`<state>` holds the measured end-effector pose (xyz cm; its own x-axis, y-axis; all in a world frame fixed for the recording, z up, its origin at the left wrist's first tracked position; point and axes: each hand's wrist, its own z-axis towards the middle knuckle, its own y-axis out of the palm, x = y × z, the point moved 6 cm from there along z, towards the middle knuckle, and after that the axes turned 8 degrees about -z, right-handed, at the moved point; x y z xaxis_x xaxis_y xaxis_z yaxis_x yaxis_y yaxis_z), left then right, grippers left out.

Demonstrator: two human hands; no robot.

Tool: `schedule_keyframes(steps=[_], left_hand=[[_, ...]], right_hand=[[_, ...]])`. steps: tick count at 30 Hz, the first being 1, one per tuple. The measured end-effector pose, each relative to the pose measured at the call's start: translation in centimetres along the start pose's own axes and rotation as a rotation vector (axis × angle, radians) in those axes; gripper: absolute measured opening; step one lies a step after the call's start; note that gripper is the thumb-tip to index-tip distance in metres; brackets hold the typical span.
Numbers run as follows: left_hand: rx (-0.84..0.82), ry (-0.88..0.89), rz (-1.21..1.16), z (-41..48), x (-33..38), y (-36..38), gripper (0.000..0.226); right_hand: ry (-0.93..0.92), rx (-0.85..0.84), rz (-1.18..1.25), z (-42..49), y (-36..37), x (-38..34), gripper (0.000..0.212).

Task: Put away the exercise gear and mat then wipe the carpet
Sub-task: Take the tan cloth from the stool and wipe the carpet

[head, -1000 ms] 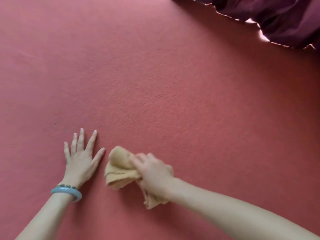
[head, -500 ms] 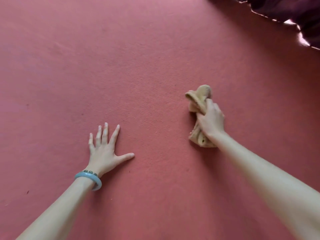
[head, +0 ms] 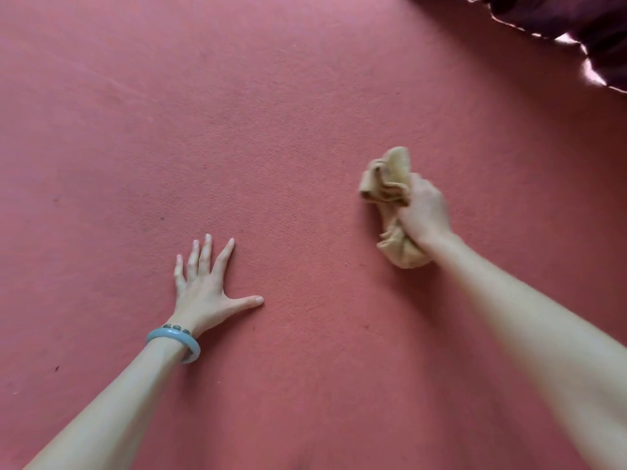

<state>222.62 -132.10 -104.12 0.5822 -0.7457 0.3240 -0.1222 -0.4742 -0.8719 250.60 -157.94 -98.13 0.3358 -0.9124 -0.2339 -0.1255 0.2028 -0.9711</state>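
Observation:
A red carpet point(head: 271, 113) fills nearly the whole view. My right hand point(head: 424, 212) is closed around a crumpled tan cloth point(head: 386, 181), pressing it onto the carpet at the middle right; cloth bulges out above and below the fist. My left hand point(head: 203, 286) lies flat on the carpet with fingers spread, palm down, holding nothing. A pale blue bangle point(head: 176, 340) and a bead bracelet circle the left wrist. No exercise gear or mat is in view.
Dark maroon curtain fabric point(head: 576, 18) hangs down to the floor at the top right corner, with bright light showing under its hem. A few small dark specks dot the carpet on the left.
My right hand has swept the cloth from beside the left hand to the right and away from me. The left hand stays planted, with its thumb now spread wider.

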Motion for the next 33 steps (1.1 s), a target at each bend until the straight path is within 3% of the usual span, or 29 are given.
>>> schedule_keyframes(steps=[4,7,10,13,17,20,22,26,30,33], left_hand=[[-0.003,0.002,0.029,0.0,0.2,-0.2,0.123],[0.010,0.042,0.024,-0.5,0.4,-0.8,0.121],[0.069,0.033,-0.021,-1.4,-1.6,-1.8,0.112],[0.123,-0.037,-0.037,-2.9,-5.1,-2.9,0.096],[0.096,-0.073,-0.002,-5.0,-8.0,-2.8,0.089],[0.094,-0.084,-0.006,-5.8,-8.4,-2.1,0.089],[0.081,-0.081,-0.006,-6.0,-8.1,-1.6,0.093],[0.045,-0.106,0.039,-6.2,-8.2,-0.6,0.099],[0.037,-0.128,0.081,-6.0,-7.9,0.2,0.102],[0.054,-0.122,0.084,-6.1,-7.8,0.2,0.101]], right_hand=[[0.242,0.040,-0.099,0.0,-2.5,7.9,0.030],[0.223,-0.001,-0.068,-1.0,-1.4,5.2,0.031],[-0.004,-0.102,-0.054,-4.4,1.2,-3.3,0.042],[-0.318,-0.305,0.011,-12.1,4.0,-13.1,0.053],[-0.841,-0.401,0.030,-24.1,6.0,-20.7,0.034],[-1.039,-0.432,0.042,-24.9,6.2,-20.8,0.027],[-0.985,-0.335,0.072,-20.9,5.1,-19.0,0.029],[-0.539,-0.212,-0.085,-9.1,3.0,-11.0,0.047],[-0.220,-0.137,-0.168,-3.0,0.8,-5.1,0.034],[-0.050,-0.112,-0.160,-2.4,0.6,-5.7,0.032]])
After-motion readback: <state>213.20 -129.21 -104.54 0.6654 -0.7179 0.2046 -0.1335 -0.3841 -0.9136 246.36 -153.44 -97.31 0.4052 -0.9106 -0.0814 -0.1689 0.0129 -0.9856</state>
